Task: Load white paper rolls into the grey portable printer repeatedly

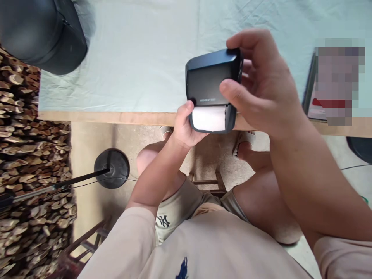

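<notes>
Over the table's front edge I hold a black boxy device [213,83] with bevelled edges, small pale lettering and a white part in its lower end. My left hand [186,126] is closed round its lower left corner, thumb on the side edge, the other fingers hidden underneath. My right hand [261,81] grips the upper right, with a finger on the top edge and the thumb on the front face. What the white part is I cannot tell for certain. The device is tilted toward me.
A pale green cloth [130,58] covers the table. At its far left stands a large black rounded container [43,35]. A framed or screen-like thing [316,110], partly blurred, lies at right. Below are a round black stand base [116,174], thin cables and stacked firewood [29,162].
</notes>
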`<state>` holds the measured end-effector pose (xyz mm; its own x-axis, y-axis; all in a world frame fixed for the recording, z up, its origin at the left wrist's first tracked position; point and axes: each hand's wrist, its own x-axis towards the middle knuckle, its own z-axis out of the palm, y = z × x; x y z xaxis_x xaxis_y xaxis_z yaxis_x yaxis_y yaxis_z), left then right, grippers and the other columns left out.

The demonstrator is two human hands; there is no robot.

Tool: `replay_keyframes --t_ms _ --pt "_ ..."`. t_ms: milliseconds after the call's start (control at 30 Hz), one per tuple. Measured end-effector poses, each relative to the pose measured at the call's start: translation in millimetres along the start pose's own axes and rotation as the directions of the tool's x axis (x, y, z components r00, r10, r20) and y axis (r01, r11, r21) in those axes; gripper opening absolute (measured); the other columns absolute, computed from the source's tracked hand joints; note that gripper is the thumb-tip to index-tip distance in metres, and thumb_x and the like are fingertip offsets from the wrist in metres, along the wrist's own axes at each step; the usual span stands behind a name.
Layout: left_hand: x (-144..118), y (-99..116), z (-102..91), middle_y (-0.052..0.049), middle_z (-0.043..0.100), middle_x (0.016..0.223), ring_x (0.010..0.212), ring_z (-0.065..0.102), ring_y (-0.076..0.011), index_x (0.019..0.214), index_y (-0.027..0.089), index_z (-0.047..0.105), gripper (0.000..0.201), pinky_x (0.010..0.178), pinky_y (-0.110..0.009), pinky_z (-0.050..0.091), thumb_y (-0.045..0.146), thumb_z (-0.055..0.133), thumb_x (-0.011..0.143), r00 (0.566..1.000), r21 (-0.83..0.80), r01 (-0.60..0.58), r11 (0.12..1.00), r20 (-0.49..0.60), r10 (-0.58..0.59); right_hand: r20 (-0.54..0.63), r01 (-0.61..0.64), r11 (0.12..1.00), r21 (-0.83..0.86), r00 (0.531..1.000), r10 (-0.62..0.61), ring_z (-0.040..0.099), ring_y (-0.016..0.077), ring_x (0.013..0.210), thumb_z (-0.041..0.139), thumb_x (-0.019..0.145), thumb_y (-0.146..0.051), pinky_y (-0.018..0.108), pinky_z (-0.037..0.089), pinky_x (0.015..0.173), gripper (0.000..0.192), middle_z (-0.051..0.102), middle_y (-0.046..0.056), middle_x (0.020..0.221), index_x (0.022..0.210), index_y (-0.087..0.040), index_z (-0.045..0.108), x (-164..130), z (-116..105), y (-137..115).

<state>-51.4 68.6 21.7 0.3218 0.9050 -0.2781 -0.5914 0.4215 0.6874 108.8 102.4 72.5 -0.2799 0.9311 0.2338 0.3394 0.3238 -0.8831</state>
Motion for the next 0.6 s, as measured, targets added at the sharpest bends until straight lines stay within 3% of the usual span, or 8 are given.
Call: replay_keyframes --t_ms 133,367,500,600 --pt "-1.6 -3.4 4.9 -0.011 0.068 0.132 0.149 0.040 -0.0418 0.140 0.022 0.055 0.082 0.110 -0.052 0.054 0.078 0.053 0.080 0.988 0.031 -0.045 0.999 -0.144 0.049 0.040 0.009 1.000 0.021 0.999 -0.009 0.058 0.0133 0.109 0.062 0.076 -0.030 0.026 0.051 0.084 0.051 0.056 0.002 0.129 0.124 -0.025 0.046 -3.5 3.6 -10.8" --pt "-1.0 -1.6 7.8 -0.008 0.066 0.136 0.152 0.037 -0.0389 0.139 0.023 0.058 0.072 0.115 -0.051 0.051 0.072 0.054 0.086 0.985 0.037 -0.064 0.997 -0.160 0.069 0.043 -0.054 0.998 0.034 0.998 0.052 0.053 0.0065 0.079 0.061 0.075 -0.030 0.024 0.046 0.069 0.047 0.058 0.002 0.119 0.120 -0.024 0.048 -1.9 -1.4 -4.5" --pt "2.6 1.7 11.7 -0.007 0.063 0.140 0.154 0.033 -0.0372 0.136 0.023 0.060 0.078 0.117 -0.051 0.050 0.080 0.041 0.087 0.995 0.011 -0.008 1.000 -0.101 0.009 0.023 0.034 0.995 -0.095 0.999 -0.032 0.058 0.0152 0.116 0.059 0.080 -0.028 0.031 0.053 0.098 0.039 0.059 0.003 0.121 0.118 -0.025 0.053 -0.8 -9.9 -2.9" --pt "6.6 1.4 9.6 -0.005 0.064 0.137 0.154 0.034 -0.0342 0.127 0.019 0.063 0.063 0.118 -0.049 0.049 0.069 0.041 0.094 0.997 -0.015 -0.012 1.000 -0.071 0.010 0.099 0.074 0.984 -0.162 0.993 -0.058 0.057 0.0187 0.123 0.062 0.078 -0.029 0.039 0.052 0.107 0.048 0.059 0.004 0.126 0.125 -0.027 0.052 -0.5 -15.9 -3.5"
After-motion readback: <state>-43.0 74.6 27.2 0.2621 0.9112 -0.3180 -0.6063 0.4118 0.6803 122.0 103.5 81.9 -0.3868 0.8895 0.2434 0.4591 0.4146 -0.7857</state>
